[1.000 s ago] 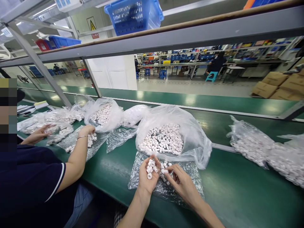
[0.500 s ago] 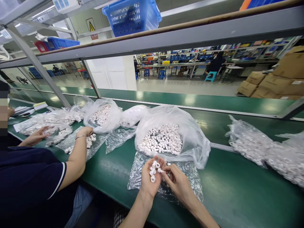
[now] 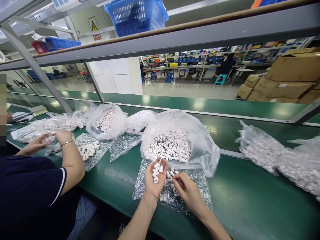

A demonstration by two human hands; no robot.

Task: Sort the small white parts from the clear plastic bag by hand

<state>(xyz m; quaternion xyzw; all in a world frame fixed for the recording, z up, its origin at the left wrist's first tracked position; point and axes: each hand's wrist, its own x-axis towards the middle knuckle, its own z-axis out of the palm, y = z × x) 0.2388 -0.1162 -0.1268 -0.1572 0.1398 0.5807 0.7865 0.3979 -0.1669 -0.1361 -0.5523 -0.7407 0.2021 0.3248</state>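
Observation:
My left hand (image 3: 154,180) is cupped palm up and holds several small white plastic rings (image 3: 156,169). My right hand (image 3: 187,193) rests beside it on a flat clear plastic sheet (image 3: 200,196), its fingertips pinching at loose white rings (image 3: 172,176) lying there. Just behind both hands stands an open clear bag (image 3: 200,140) filled with many more white rings (image 3: 170,146).
A co-worker in a dark shirt (image 3: 32,193) sits at my left, hands (image 3: 62,136) among more bags of rings (image 3: 105,121). Further filled bags (image 3: 260,150) lie at the right on the green bench (image 3: 250,206). A shelf rail (image 3: 200,33) with a blue basket (image 3: 136,15) runs overhead; cardboard boxes (image 3: 287,73) stand far right.
My right hand dropped from my left palm to the loose rings on the sheet. The co-worker's right hand moved left, uncovering a small pile of rings. The camera panned slightly right.

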